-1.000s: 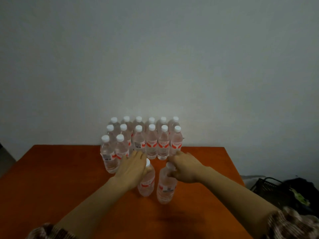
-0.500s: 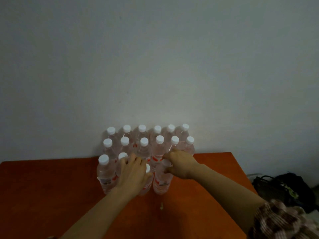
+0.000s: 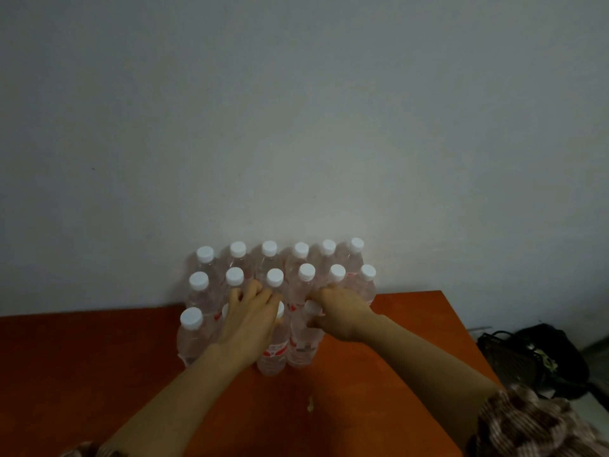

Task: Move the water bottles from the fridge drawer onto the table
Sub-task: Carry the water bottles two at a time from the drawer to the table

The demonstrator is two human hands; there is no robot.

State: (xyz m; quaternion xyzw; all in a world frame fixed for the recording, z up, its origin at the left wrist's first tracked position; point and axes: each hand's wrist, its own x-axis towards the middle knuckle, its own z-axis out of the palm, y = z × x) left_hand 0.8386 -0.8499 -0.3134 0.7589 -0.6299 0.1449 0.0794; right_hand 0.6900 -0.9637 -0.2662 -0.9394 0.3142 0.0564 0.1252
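Progress: water bottles [image 3: 306,275] stand upright on the orange desk [image 3: 99,357], two full rows of six against the wall [image 3: 296,127], with a third row begun in front. Left hand [image 3: 248,321] lies over the top of the red-label bottle [image 3: 273,356]; fingers bent forward, grip cannot be told. Right hand [image 3: 342,316] has fingers curled round the neck of the grey-label bottle [image 3: 301,344], just beside it; both bases appear down on the desk. Fridge drawer not in view, so the remainder is unknown; judged well along. Room: open desk right of the third row, but the right edge is near, with a black bag [image 3: 534,357] on the floor beyond. Near side open; small scrap [image 3: 309,405] there.
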